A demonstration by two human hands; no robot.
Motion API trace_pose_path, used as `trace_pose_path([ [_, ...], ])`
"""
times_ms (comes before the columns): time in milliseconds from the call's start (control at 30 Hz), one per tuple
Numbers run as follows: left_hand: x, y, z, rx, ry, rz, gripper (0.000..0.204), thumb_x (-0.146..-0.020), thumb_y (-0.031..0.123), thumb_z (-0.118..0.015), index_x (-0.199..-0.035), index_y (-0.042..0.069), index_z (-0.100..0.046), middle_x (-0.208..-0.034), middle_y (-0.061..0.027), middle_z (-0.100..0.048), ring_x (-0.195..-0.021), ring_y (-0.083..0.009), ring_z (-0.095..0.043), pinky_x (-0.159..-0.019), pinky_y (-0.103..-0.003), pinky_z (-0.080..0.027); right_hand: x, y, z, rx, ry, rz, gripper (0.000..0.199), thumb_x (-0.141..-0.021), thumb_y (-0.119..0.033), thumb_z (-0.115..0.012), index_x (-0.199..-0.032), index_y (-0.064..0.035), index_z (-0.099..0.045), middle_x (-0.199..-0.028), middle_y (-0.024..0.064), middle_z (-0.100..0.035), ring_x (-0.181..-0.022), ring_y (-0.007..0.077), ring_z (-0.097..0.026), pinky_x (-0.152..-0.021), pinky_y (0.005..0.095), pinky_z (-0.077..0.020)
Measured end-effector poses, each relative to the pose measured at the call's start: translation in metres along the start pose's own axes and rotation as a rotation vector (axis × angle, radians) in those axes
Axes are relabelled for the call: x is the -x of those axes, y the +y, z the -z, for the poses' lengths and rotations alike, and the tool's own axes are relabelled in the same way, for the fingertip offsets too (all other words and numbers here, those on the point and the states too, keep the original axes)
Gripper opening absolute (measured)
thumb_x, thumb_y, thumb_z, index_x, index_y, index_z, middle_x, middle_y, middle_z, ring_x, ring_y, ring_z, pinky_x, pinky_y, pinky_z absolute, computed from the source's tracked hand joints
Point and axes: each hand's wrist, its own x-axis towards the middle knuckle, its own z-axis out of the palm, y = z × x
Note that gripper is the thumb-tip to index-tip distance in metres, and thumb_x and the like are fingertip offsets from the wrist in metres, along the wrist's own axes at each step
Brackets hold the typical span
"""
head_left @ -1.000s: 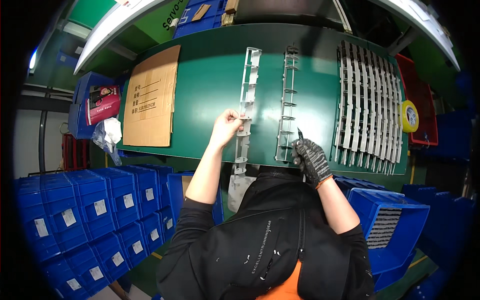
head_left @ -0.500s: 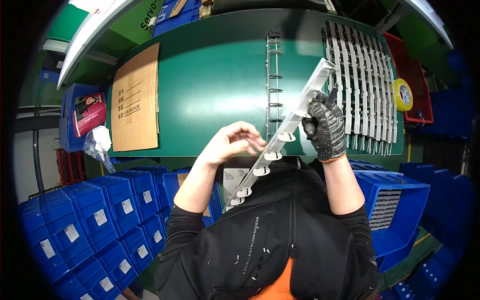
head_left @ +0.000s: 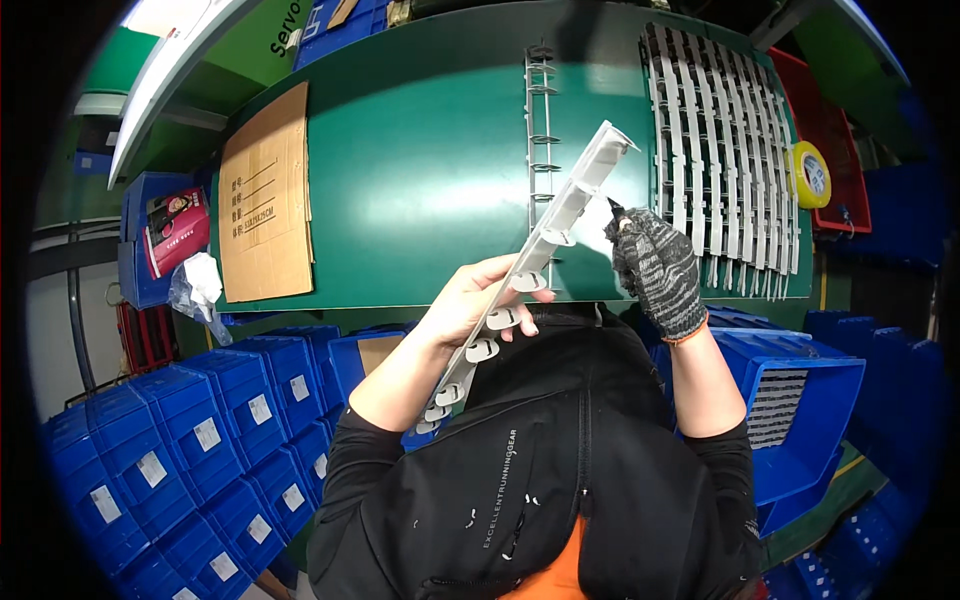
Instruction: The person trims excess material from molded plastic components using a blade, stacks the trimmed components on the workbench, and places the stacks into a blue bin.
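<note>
A long light-grey plastic strip (head_left: 567, 213) with several rounded tabs along one edge slants over the table's front edge and my body. My bare left hand (head_left: 483, 302) is closed around its middle, with fingertips showing past the tabs. To the right of the strip and apart from it is my right hand (head_left: 655, 262), in a dark grey knitted glove. Its fingers are closed on a small dark pointed tool (head_left: 614, 208), whose exact kind I cannot make out. Beyond the strip, a similar narrow rail with rings (head_left: 541, 135) lies on the green table (head_left: 420, 180).
Several grey strips (head_left: 720, 150) lie in a row at the right, beside a yellow tape roll (head_left: 811, 175) and a red tray (head_left: 840, 190). Flat cardboard (head_left: 265, 200) lies at the left. Blue crates (head_left: 200, 430) stand lower left; an open blue crate (head_left: 810, 400) is lower right.
My left hand has taken hold of the strip, which has shifted left. My right hand has let go of the strip and moved slightly down, away from it.
</note>
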Motion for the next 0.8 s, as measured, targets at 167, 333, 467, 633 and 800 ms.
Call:
trace_pose_path([
  [167,-0.002,0.0,-0.005,-0.003,0.027,0.013,0.03,-0.087,0.015,-0.053,-0.111,-0.002,-0.049,-0.093,-0.0146,-0.061,-0.061,-0.0205,-0.064,-0.041,-0.022,-0.046,-0.004,0.017,0.011,0.636,0.173,0.574,0.014,-0.08,-0.01,-0.056,-0.09,-0.0005,-0.061,-0.071,0.0126,-0.06,-0.063,0.0264,-0.058,-0.06,0.0343,-0.0463],
  [333,-0.006,-0.001,-0.01,-0.009,0.011,0.018,0.029,-0.086,0.017,-0.053,-0.108,-0.002,-0.051,-0.096,-0.0164,-0.061,-0.061,-0.0205,-0.064,-0.041,-0.022,-0.046,-0.002,0.015,0.001,0.663,0.156,0.618,0.014,-0.081,-0.008,-0.053,-0.085,0.0,-0.063,-0.077,0.0137,-0.062,-0.071,0.0284,-0.059,-0.066,0.0352,-0.0464],
  [467,-0.004,-0.002,-0.006,-0.014,-0.07,0.076,0.053,-0.083,0.023,-0.059,-0.127,0.0,-0.038,-0.104,-0.0159,-0.058,-0.069,-0.0191,-0.064,-0.049,-0.022,-0.05,-0.002,0.011,0.002,0.745,0.216,0.58,0.019,-0.083,-0.019,-0.052,-0.085,-0.0042,-0.064,-0.079,0.0149,-0.061,-0.071,0.0307,-0.058,-0.064,0.0381,-0.0461],
  [633,-0.006,-0.003,-0.006,0.011,-0.076,0.072,0.047,-0.083,0.02,-0.058,-0.122,-0.001,-0.042,-0.103,-0.0157,-0.059,-0.068,-0.0191,-0.064,-0.048,-0.022,-0.05,0.001,0.019,0.0,0.804,0.036,0.571,0.016,-0.082,-0.011,-0.052,-0.086,0.0002,-0.063,-0.077,0.0136,-0.062,-0.068,0.0278,-0.059,-0.063,0.0363,-0.0462],
  [800,-0.005,-0.002,-0.008,0.094,-0.051,0.028,0.044,-0.084,0.021,-0.057,-0.119,-0.002,-0.045,-0.102,-0.0161,-0.059,-0.068,-0.0196,-0.064,-0.047,-0.022,-0.05,0.013,0.017,-0.002,0.397,0.158,0.432,0.017,-0.083,-0.011,-0.05,-0.088,-0.001,-0.063,-0.076,0.014,-0.061,-0.069,0.0284,-0.059,-0.063,0.0338,-0.0459],
])
